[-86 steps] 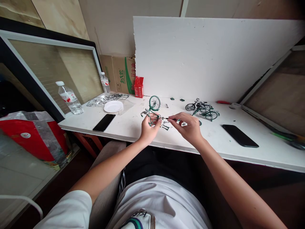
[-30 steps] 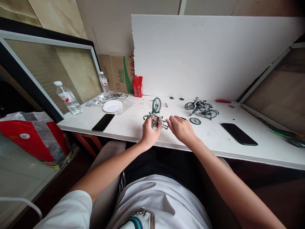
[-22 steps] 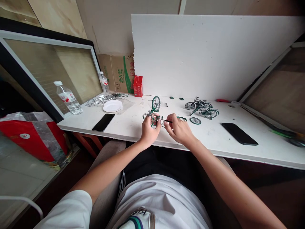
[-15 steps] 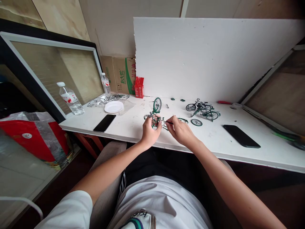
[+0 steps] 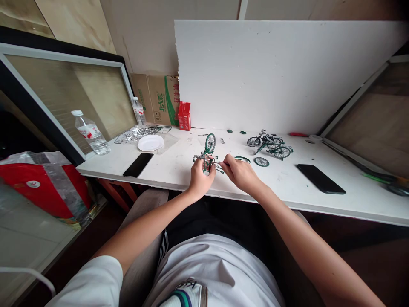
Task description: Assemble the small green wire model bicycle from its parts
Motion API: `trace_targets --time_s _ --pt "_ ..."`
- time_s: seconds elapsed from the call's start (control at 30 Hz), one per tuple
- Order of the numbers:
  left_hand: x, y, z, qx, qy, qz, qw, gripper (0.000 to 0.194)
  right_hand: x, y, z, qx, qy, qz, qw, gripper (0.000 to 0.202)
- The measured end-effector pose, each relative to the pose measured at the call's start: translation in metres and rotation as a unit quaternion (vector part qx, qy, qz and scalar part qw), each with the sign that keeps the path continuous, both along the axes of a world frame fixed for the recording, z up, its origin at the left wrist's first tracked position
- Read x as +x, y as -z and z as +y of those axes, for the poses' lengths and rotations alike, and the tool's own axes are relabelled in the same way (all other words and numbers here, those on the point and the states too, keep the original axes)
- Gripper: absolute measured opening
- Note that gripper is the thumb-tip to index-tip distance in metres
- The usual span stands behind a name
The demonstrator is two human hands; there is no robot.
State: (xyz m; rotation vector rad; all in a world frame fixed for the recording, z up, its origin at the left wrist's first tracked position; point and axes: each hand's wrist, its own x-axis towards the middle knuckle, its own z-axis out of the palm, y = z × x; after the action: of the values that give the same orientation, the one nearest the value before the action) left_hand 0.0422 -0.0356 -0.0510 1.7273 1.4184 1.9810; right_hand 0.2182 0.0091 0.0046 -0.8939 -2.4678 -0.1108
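Smooth white tabletop (image 5: pixel 172 166); left hand (image 5: pixel 200 180) grips spindly green model bicycle (image 5: pixel 209 149), right hand (image 5: pixel 239 174) pinches slender tool (image 5: pixel 217 163)

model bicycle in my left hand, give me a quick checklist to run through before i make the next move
1. Left hand gripping the partly built model bicycle: ok
2. Right hand pinching the thin tool: ok
3. Tool tip properly seated at the frame: cannot tell, too small and partly hidden by fingers
4. Loose spoked wheel mounted: not ok, it lies flat on the table
5. Nearer water bottle capped: ok
6. Black phone at the right away from both hands: ok
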Motion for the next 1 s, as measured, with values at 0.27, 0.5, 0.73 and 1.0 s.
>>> trace_targets --time_s 0.27,0.5,0.73,1.0 --pt "0.001 0.004 0.000 -0.010 0.007 -0.007 1.000 0.023 0.001 0.004 0.004 -0.028 -0.008 0.016 0.999 0.030" --pt "-0.008 -0.012 0.001 -0.011 0.037 -0.013 0.999 0.024 0.003 -0.001 0.003 -0.061 -0.034 0.080 0.994 0.031" --pt "-0.029 -0.027 0.012 -0.044 0.079 -0.101 0.991 0.028 0.029 0.009 0.050 -0.068 -0.010 0.139 0.988 0.043" --pt "-0.042 -0.003 0.036 -0.144 0.128 -0.248 0.949 0.032 0.067 0.034 0.097 -0.176 0.041 0.116 0.977 0.039"
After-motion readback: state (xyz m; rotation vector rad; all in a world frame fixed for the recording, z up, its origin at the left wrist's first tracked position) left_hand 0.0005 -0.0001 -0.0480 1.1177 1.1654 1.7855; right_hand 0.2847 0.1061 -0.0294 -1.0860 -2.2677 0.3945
